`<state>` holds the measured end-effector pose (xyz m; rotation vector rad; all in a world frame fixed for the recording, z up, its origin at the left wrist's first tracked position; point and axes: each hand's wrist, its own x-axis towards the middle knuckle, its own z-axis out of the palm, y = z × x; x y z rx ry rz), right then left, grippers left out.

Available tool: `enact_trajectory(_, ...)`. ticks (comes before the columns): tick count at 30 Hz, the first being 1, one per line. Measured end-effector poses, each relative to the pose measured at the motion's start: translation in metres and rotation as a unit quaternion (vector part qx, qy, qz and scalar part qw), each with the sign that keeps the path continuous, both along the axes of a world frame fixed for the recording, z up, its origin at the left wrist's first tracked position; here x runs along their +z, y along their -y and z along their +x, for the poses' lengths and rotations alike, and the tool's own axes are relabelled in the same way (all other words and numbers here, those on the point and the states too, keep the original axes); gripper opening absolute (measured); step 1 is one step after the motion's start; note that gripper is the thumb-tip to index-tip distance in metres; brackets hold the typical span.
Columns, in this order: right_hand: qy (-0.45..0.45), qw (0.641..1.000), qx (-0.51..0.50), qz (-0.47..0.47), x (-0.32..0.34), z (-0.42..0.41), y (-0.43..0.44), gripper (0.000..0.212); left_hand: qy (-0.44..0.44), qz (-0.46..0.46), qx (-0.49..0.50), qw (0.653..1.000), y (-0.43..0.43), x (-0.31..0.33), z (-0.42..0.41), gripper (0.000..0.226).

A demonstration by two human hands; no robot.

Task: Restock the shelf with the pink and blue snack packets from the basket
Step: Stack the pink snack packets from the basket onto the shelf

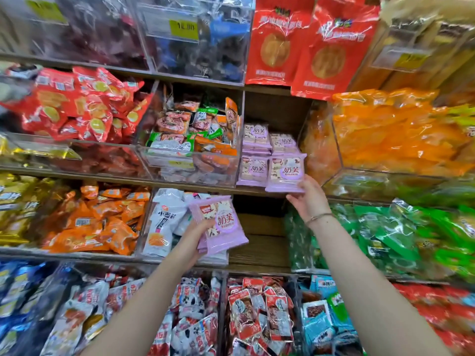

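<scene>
Pink snack packets (257,147) are stacked in rows in an open wooden shelf bay at the middle. My right hand (309,199) grips the lower right corner of the front right pink packet (285,172), which stands at the shelf's front edge. My left hand (191,238) holds a small stack of pink packets (221,223) lower down, in front of the shelf below. No basket and no blue packets of this snack are in view.
An empty wooden bay (259,240) lies just below the pink stacks. Clear plastic bins (190,140) of mixed snacks flank the bay; orange packets (385,132) on the right, green packets (385,235) lower right, red bags (311,42) hang above.
</scene>
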<state>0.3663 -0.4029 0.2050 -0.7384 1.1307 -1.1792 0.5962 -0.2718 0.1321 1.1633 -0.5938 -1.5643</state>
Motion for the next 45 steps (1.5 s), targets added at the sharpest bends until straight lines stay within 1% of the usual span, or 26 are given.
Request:
enact_trajectory(2, -0.005, 1.000, -0.007, -0.010, 0.011, 0.006, 0.021, 0.029, -0.015, 0.009, 0.009, 1.000, -0.001, -0.002, 0.001, 0.033)
enact_trajectory(4, 0.021, 0.999, -0.025, 0.002, 0.019, 0.014, 0.043, 0.020, -0.031, 0.012, 0.023, 0.999, -0.003, -0.003, 0.003, 0.031)
enact_trajectory(8, 0.060, 0.996, -0.048, 0.047, 0.025, 0.027, 0.086, 0.013, -0.024, 0.010, 0.041, 0.999, -0.003, -0.007, 0.001, 0.042)
enact_trajectory(10, 0.067, 0.992, -0.076, 0.071, 0.024, 0.028, 0.096, 0.006, -0.024, 0.012, 0.043, 0.999, -0.005, -0.010, -0.001, 0.038)
enact_trajectory(11, 0.056, 0.992, -0.088, 0.078, 0.021, 0.028, 0.098, 0.011, -0.026, 0.017, 0.045, 0.999, -0.006, -0.012, -0.003, 0.034)
enact_trajectory(13, 0.028, 0.992, -0.099, 0.075, 0.010, 0.026, 0.099, 0.030, -0.040, 0.021, 0.049, 0.998, -0.008, -0.016, -0.002, 0.031)
enact_trajectory(16, -0.110, 0.989, -0.099, 0.012, -0.008, 0.026, 0.090, 0.063, -0.065, 0.017, 0.055, 0.996, -0.010, -0.020, 0.000, 0.034)
enact_trajectory(17, -0.150, 0.985, -0.082, -0.026, -0.011, 0.025, 0.083, 0.071, -0.071, 0.017, 0.060, 0.996, -0.011, -0.021, 0.001, 0.035)
enact_trajectory(18, -0.203, 0.975, -0.057, -0.068, -0.013, 0.023, 0.077, 0.072, -0.078, 0.018, 0.064, 0.995, -0.011, -0.022, 0.001, 0.036)
enact_trajectory(19, -0.278, 0.954, -0.036, -0.106, -0.014, 0.021, 0.072, 0.070, -0.083, 0.021, 0.066, 0.994, -0.012, -0.024, 0.002, 0.040)
enact_trajectory(20, -0.368, 0.920, -0.023, -0.132, -0.016, 0.019, 0.065, 0.068, -0.088, 0.025, 0.068, 0.993, -0.013, -0.026, 0.003, 0.044)
enact_trajectory(22, -0.519, 0.833, -0.017, -0.191, -0.022, 0.016, 0.054, 0.064, -0.098, 0.032, 0.072, 0.992, -0.014, -0.031, 0.005, 0.050)
enact_trajectory(23, -0.576, 0.783, -0.013, -0.235, -0.025, 0.016, 0.049, 0.062, -0.101, 0.034, 0.073, 0.992, -0.014, -0.033, 0.006, 0.054)
enact_trajectory(25, -0.662, 0.686, 0.023, -0.301, -0.029, 0.020, 0.049, 0.056, -0.099, 0.042, 0.070, 0.992, -0.014, -0.036, 0.006, 0.063)
enact_trajectory(26, -0.689, 0.654, 0.047, -0.307, -0.030, 0.022, 0.054, 0.055, -0.097, 0.044, 0.067, 0.992, -0.013, -0.036, 0.007, 0.067)
enact_trajectory(27, -0.706, 0.639, 0.068, -0.297, -0.030, 0.024, 0.060, 0.056, -0.098, 0.044, 0.065, 0.992, -0.013, -0.036, 0.007, 0.069)
enact_trajectory(28, -0.712, 0.639, 0.085, -0.279, -0.030, 0.025, 0.068, 0.057, -0.101, 0.045, 0.065, 0.992, -0.013, -0.036, 0.007, 0.071)
enact_trajectory(31, -0.701, 0.663, 0.103, -0.242, -0.027, 0.028, 0.090, 0.060, -0.109, 0.047, 0.064, 0.991, -0.013, -0.037, 0.009, 0.074)
enact_trajectory(35, -0.684, 0.680, 0.108, -0.240, -0.018, 0.026, 0.109, 0.067, -0.114, 0.040, 0.054, 0.991, -0.013, -0.037, 0.010, 0.079)
enact_trajectory(38, -0.647, 0.712, 0.119, -0.244, -0.011, 0.019, 0.106, 0.066, -0.116, 0.044, 0.060, 0.990, -0.013, -0.038, 0.011, 0.074)
enact_trajectory(41, -0.595, 0.746, 0.074, -0.290, -0.005, 0.019, 0.078, 0.055, -0.122, 0.048, 0.064, 0.989, -0.012, -0.036, 0.009, 0.071)
enact_trajectory(43, -0.546, 0.765, 0.053, -0.338, -0.007, 0.032, 0.040, 0.040, -0.127, 0.043, 0.060, 0.989, -0.012, -0.034, 0.008, 0.069)
enact_trajectory(45, -0.473, 0.807, 0.096, -0.340, -0.017, 0.050, -0.011, 0.028, -0.120, 0.039, 0.058, 0.990, -0.012, -0.033, 0.008, 0.072)
